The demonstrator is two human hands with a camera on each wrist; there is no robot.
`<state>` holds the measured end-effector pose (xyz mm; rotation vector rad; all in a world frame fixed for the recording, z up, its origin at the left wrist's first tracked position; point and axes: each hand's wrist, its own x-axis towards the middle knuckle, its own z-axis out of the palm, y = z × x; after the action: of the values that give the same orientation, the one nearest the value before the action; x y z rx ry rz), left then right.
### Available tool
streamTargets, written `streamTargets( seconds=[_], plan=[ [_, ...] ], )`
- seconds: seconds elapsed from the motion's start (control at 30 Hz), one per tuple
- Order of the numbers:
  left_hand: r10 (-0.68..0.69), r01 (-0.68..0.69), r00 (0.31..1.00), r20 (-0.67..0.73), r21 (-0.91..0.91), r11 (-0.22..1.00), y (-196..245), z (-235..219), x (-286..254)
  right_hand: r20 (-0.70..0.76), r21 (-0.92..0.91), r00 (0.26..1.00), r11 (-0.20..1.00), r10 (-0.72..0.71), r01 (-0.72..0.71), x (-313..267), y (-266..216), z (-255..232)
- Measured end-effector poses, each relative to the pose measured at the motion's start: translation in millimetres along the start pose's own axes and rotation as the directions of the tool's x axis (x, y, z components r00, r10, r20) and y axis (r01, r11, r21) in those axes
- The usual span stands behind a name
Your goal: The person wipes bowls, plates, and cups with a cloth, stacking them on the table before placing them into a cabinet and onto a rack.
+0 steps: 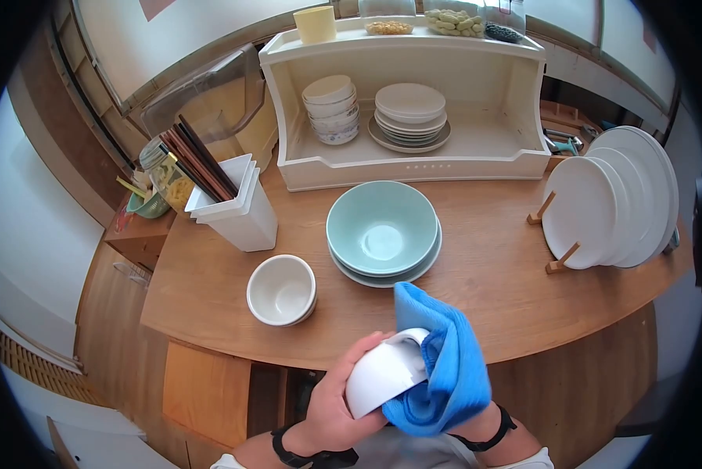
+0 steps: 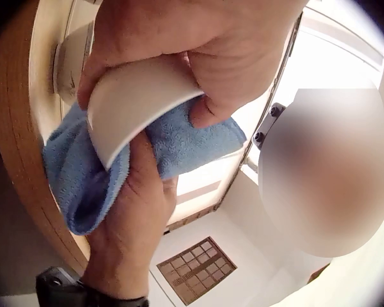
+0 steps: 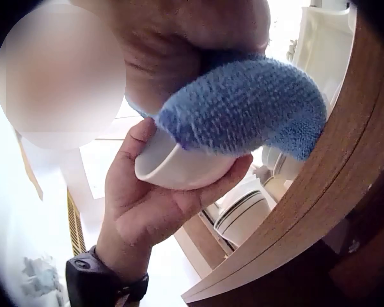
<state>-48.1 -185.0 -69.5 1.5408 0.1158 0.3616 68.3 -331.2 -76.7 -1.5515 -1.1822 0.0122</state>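
My left hand (image 1: pixel 337 406) grips a white cup (image 1: pixel 382 379) by its outer side, tilted over the front edge of the table. A blue towel (image 1: pixel 448 367) drapes over the cup's right side and rim. Most of my right hand (image 1: pixel 478 424) is covered by the towel in the head view. The left wrist view shows the right hand (image 2: pixel 141 198) holding the towel (image 2: pixel 83 179) against the cup (image 2: pixel 137 105), with fingers reaching in under the rim. In the right wrist view, the left hand (image 3: pixel 156 214) cradles the cup (image 3: pixel 185 169) from outside.
Beyond the hands stand pale green bowls (image 1: pixel 382 219) on a plate and a white cup stack (image 1: pixel 280 291). A white chopstick holder (image 1: pixel 245 215) is at left, large plates (image 1: pixel 581 211) in a wooden rack at right. Behind, a cream shelf (image 1: pixel 413 168) holds bowls and plates.
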Motion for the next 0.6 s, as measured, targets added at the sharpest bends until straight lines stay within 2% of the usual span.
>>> streamTargets(
  seconds=[0.03, 0.07, 0.1, 0.13, 0.17, 0.2, 0.23, 0.27, 0.3, 0.33, 0.37, 0.4, 0.47, 0.5, 0.57, 0.6],
  plan=[
    [0.100, -0.098, 0.994, -0.042, 0.033, 0.995, -9.0, 0.6, -0.8, 0.000, -0.001, 1.000, 1.000, -0.001, 0.001, -5.9, 1.2, 2.4],
    [0.101, -0.100, 0.994, -0.041, 0.033, 0.994, -13.5, -1.2, -2.1, 0.098, 0.388, 0.960, 0.878, 0.264, -0.281, -9.8, -1.0, 6.3],
    [0.238, -0.231, 0.971, -0.036, 0.149, 0.962, -16.9, -3.6, -3.5, 0.286, 0.672, 0.847, 0.537, 0.448, -0.510, -9.8, -4.0, 7.4],
    [0.366, -0.350, 0.930, -0.014, 0.260, 0.900, -19.0, -4.4, -6.1, 0.281, 0.674, 0.845, 0.534, 0.454, -0.511, -8.4, -2.1, -0.5],
    [0.406, -0.387, 0.913, -0.017, 0.273, 0.881, -20.4, -1.1, -8.4, 0.322, 0.536, 0.908, 0.739, 0.267, -0.408, -1.1, 0.3, -16.1],
    [0.404, -0.385, 0.915, -0.015, 0.269, 0.883, -18.5, -1.3, -7.1, 0.397, 0.387, 0.914, 0.889, 0.080, -0.245, 5.4, 0.3, -28.8],
    [0.446, -0.451, 0.890, 0.094, 0.328, 0.830, -15.5, -2.3, -4.8, 0.442, 0.523, 0.894, 0.788, 0.075, -0.325, -0.7, 15.7, -35.2],
    [0.477, -0.519, 0.855, 0.205, 0.375, 0.768, -14.1, -2.3, -3.7, 0.443, 0.522, 0.893, 0.787, 0.080, -0.329, -2.0, 16.7, -33.7],
    [0.475, -0.539, 0.842, 0.255, 0.417, 0.732, -16.2, -0.1, -4.1, 0.393, 0.555, 0.912, 0.761, 0.115, -0.335, -3.2, 16.2, -31.0],
    [0.474, -0.539, 0.842, 0.257, 0.415, 0.733, -16.0, 0.8, -2.2, 0.342, 0.588, 0.927, 0.735, 0.151, -0.337, -4.0, 14.5, -27.8],
    [0.480, -0.539, 0.842, 0.245, 0.369, 0.757, -15.1, 1.6, 1.3, 0.237, 0.552, 0.943, 0.767, 0.233, -0.328, -4.9, 11.2, -22.5],
    [0.485, -0.538, 0.843, 0.233, 0.324, 0.778, -14.3, 1.8, 3.9, 0.236, 0.552, 0.943, 0.767, 0.232, -0.327, -6.4, 10.3, -18.0],
    [0.483, -0.530, 0.848, 0.219, 0.337, 0.778, -12.3, 2.9, 2.0, 0.097, 0.483, 0.964, 0.836, 0.246, -0.262, -11.3, 13.7, -5.5],
    [0.520, -0.559, 0.829, 0.207, 0.343, 0.755, -14.1, 3.8, 0.1, 0.062, 0.630, 0.943, 0.720, 0.327, -0.291, -15.2, 21.7, 9.6],
    [0.548, -0.582, 0.812, 0.201, 0.350, 0.734, -20.6, 6.0, 0.9, 0.085, 0.653, 0.932, 0.687, 0.352, -0.319, -20.1, 22.5, 10.9],
    [0.644, -0.666, 0.742, 0.187, 0.323, 0.673, -28.5, 8.5, 4.8, 0.111, 0.668, 0.921, 0.658, 0.373, -0.347, -22.8, 23.3, 10.0]
  ],
)
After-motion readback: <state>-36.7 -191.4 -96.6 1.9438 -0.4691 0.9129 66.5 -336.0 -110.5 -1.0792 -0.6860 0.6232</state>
